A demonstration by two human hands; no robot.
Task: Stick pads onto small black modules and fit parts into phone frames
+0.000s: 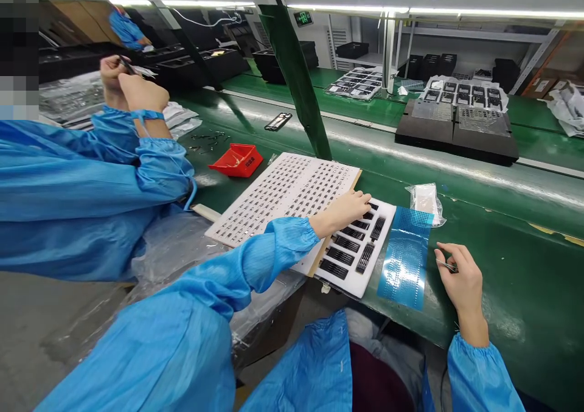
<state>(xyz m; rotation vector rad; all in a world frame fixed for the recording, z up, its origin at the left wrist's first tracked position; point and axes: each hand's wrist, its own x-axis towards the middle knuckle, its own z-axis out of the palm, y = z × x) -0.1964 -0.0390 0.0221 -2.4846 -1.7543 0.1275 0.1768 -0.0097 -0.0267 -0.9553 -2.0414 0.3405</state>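
Observation:
My left hand (344,211) reaches over the upper end of a white foam tray (360,284) whose slots hold stacks of thin black parts (340,255). Its fingers are bent together down at the top slots, and what they pinch, if anything, is hidden. Beside the tray lies a blue translucent film sheet (404,266) with rows of small holes. To the right of that sheet, my right hand (463,278) hovers near the table with its fingers curled around thin metal tweezers (449,266). A white board (283,196) with rows of small parts lies left of the tray, partly behind my left forearm.
A red bin (237,160) stands beyond the board. A clear bag with a white item (425,200) lies past the film sheet. A green-wrapped post (296,83) rises behind the board. At left, a co-worker's hands (137,89) hold something dark. Black trays (456,129) sit at the back.

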